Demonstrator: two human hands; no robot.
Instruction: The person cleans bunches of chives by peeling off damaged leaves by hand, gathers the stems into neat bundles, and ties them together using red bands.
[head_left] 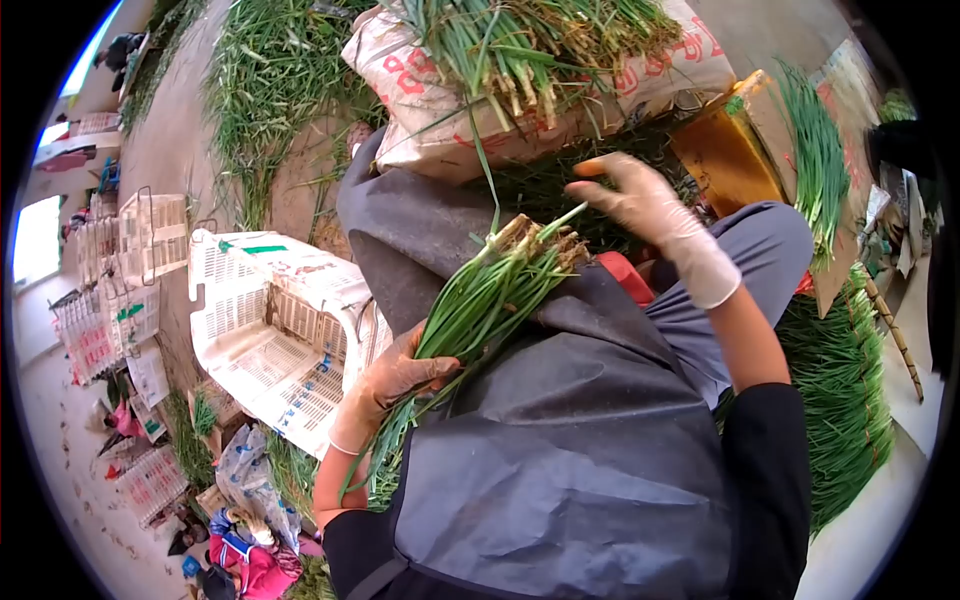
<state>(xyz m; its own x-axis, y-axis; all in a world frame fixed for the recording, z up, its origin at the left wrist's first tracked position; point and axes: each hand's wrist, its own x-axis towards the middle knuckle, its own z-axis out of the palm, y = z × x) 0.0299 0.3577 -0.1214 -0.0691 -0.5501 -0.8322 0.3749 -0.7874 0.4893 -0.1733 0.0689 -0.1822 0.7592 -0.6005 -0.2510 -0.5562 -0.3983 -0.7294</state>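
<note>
Green stalks in a bundle (495, 295) lay over the dark apron (570, 490), root ends pointing away from the body. The left hand (408, 376) was curled round the leaves; the right hand (637, 200) hung with fingers spread near the roots, contact with one stray stalk unclear. Steady, uncrushing pressure seemed best. Beyond, a piled sack (430, 145) limited forward reach; a white crate (228, 275) stood left.

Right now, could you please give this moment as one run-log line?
left hand: gripping green bunch; right hand: open near bunch's root ends; white crate: on left side; sack: ahead, greens on top
</note>
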